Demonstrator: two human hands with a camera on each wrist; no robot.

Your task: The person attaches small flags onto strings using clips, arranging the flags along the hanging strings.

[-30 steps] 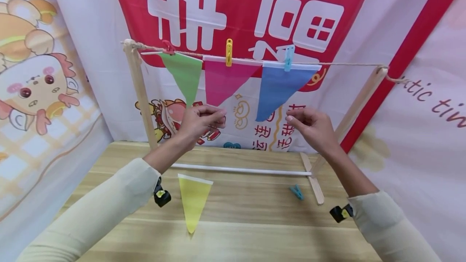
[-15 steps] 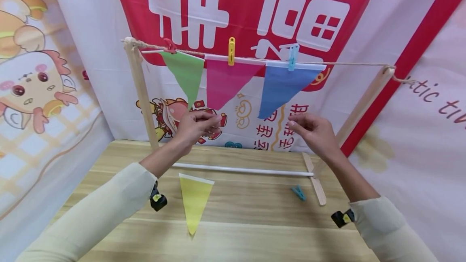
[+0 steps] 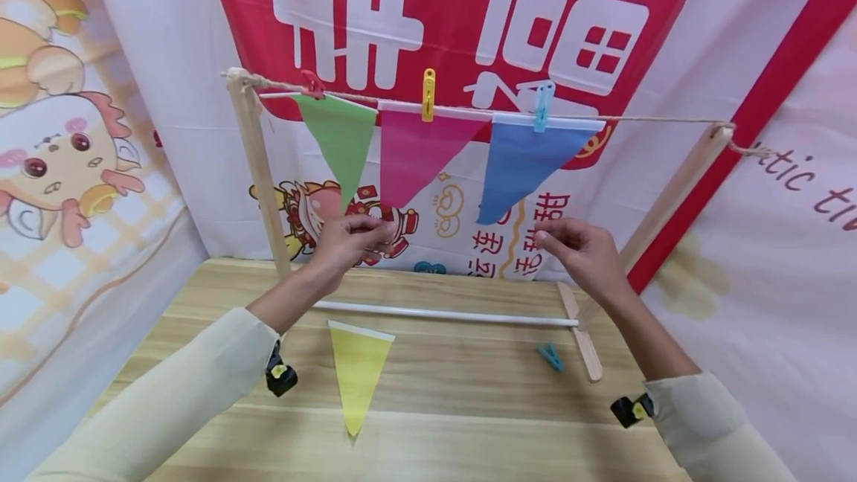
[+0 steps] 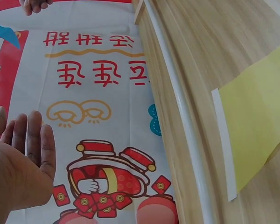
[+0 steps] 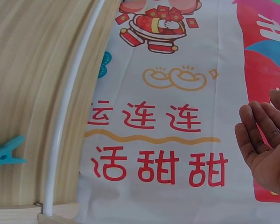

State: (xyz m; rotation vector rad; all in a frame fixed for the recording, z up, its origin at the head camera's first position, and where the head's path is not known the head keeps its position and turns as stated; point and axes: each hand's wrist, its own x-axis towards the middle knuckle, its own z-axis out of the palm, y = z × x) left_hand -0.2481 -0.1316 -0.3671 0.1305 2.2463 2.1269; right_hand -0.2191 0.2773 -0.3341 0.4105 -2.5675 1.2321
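My left hand (image 3: pixel 351 248) hovers just below the tip of the green pennant (image 3: pixel 340 143), fingers loosely bent and holding nothing. Below and right of the blue pennant (image 3: pixel 529 158), my right hand (image 3: pixel 585 255) is also in the air with nothing in it. Between those two hangs a pink pennant (image 3: pixel 422 151). A red clothespin (image 3: pixel 312 84), a yellow clothespin (image 3: pixel 428 95) and a light blue clothespin (image 3: pixel 543 106) fix the pennants to the twine (image 3: pixel 656 119). On the table lie a yellow pennant (image 3: pixel 360 374) with a white top edge and a teal clothespin (image 3: pixel 551 356).
The twine runs between a left wooden post (image 3: pixel 257 162) and a right wooden post (image 3: pixel 683 188). A white rod (image 3: pixel 435 313) crosses low between the posts, ending at a wooden foot (image 3: pixel 588 352). Printed cloth (image 3: pixel 147 58) closes off the back and sides of the wooden table (image 3: pixel 469 430).
My left hand has moved down and slightly left, away from the green pennant's tip. My right hand has lowered a little. The pennants hang much as before, and the head view has shifted slightly.
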